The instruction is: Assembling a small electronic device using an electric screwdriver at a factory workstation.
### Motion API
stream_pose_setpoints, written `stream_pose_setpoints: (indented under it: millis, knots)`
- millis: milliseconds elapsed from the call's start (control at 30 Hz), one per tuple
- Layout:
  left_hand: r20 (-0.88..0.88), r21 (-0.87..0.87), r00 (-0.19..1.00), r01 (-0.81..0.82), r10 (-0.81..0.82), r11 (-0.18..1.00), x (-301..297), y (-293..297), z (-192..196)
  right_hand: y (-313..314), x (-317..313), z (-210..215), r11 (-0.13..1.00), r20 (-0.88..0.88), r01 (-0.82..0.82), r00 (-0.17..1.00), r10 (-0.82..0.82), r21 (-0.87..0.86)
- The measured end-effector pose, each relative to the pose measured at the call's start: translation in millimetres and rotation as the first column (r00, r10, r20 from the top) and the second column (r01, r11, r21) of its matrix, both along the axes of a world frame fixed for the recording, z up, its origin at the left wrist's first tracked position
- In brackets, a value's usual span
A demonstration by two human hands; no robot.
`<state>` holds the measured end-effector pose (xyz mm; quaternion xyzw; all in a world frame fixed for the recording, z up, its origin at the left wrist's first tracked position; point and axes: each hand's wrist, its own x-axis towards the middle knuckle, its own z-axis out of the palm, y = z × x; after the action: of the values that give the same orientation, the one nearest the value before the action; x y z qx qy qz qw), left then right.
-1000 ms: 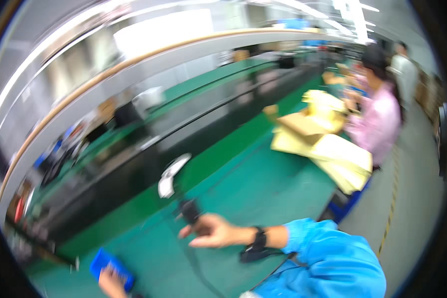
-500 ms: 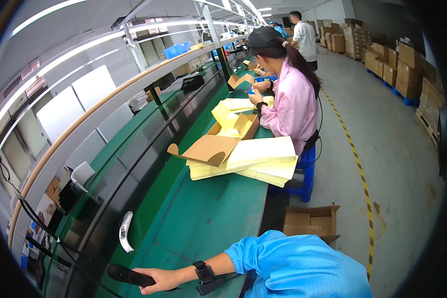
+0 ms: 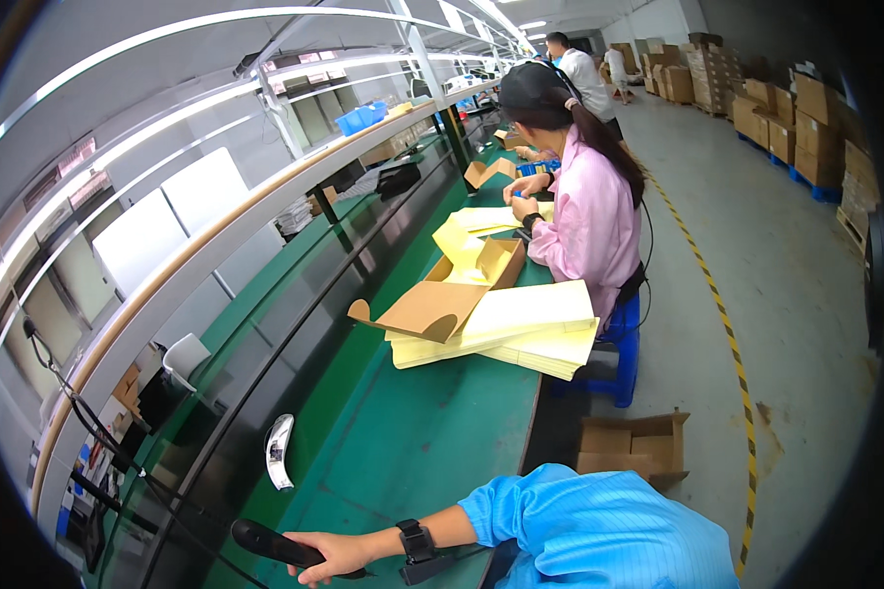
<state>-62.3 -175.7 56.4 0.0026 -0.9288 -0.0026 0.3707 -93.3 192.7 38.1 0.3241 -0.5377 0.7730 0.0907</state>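
My right hand (image 3: pixel 326 556) lies at the lower edge, its arm in a blue sleeve with a black strap device on the wrist. Its fingers are closed around a long black tool (image 3: pixel 270 542) with a rounded end; a thin dark tip shows past the other side of the hand. What kind of tool it is I cannot make out. Beyond the hand, on the green bench, a curved, shiny white piece (image 3: pixel 278 452) lies by itself. My left hand is outside the picture.
Yellow sheets (image 3: pixel 550 324) are stacked on the bench (image 3: pixel 442 422) with an opened brown carton (image 3: pixel 422 309) over them. A co-worker in pink (image 3: pixel 599 211) sits alongside. An open carton (image 3: pixel 634 447) stands on the floor; dark cables (image 3: pixel 88 422) hang at the left.
The view has shifted, so the bench and my hand appear slightly farther right. My right hand keeps its grip on the black tool. The co-worker's hands have changed position.
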Motion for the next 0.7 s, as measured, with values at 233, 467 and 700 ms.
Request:
stream_pose_setpoints:
  millis: [233, 467, 700]
  knots:
    - [0.182, 0.373, 0.795, 0.489, -0.579, 0.789, 1, 115, 19, -5, -9, 13, 0.989, 0.215, -0.123, 0.971, 0.101, 0.088]
    - [0.186, 0.469, 0.441, 0.746, -0.878, 0.473, -6, 180, -8, -42, -22, 26, 0.93, 0.132, -0.305, 0.933, 0.335, -0.203]
    - [0.205, 0.498, 0.52, 0.674, -0.829, 0.546, -13, 166, -26, -52, -20, 21, 0.956, 0.194, -0.203, 0.95, 0.245, -0.211]
